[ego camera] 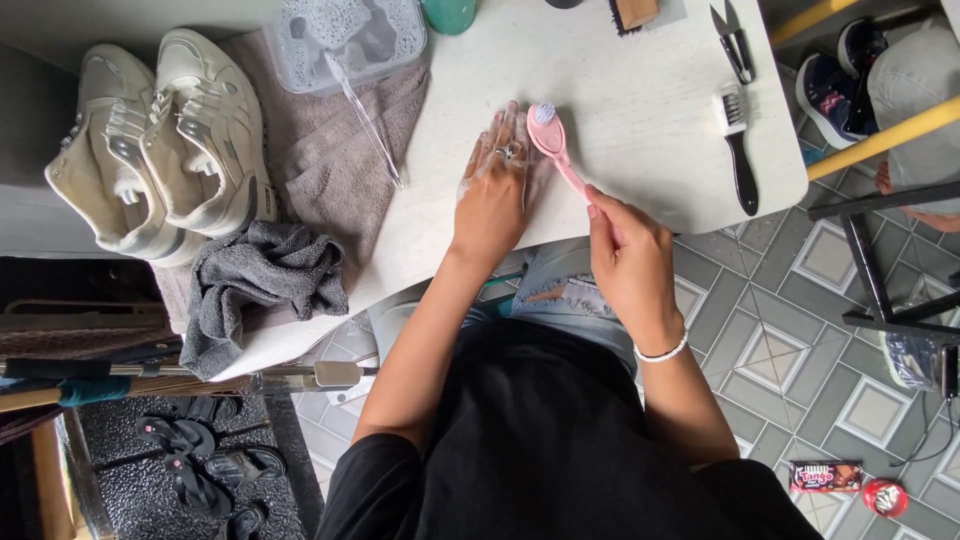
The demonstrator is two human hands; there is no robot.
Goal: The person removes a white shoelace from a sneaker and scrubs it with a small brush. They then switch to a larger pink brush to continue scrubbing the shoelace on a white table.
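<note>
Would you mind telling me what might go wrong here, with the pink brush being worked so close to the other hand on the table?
1. The right hand scrubs the pink brush right beside the left hand, so bristles may scrape its fingers.
2. The left hand looks soapy and could slip on the white table.
3. Suds may spatter toward the white sneakers and brown towel nearby.
</note>
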